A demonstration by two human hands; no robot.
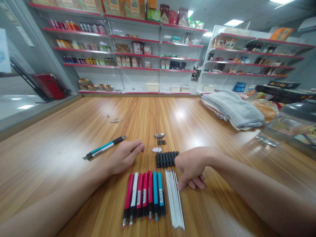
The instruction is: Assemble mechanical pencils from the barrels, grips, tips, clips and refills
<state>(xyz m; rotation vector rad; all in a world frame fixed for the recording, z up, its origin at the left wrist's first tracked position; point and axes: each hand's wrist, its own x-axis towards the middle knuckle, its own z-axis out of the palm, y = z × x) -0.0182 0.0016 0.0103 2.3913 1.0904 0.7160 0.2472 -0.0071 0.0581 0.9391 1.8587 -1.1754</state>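
My left hand (124,155) rests on the wooden table (74,138) with its fingers curled loosely together and nothing visible in them. Just left of it lie two assembled pens (103,148). My right hand (191,168) hangs over the table, fingers bent down, its fingertips touching the top of a bundle of white refill tubes (174,199). A row of red, white and teal pen barrels (145,196) lies between my arms. Black grip sleeves (166,158), white tips (157,149), small springs (161,142) and metal cones (159,135) sit in rows beyond.
Folded striped cloth (234,108) lies at the right of the table, with a clear jar (288,123) beyond it. A small ring and wire (116,120) lie farther back. Shop shelves (138,49) with goods line the walls.
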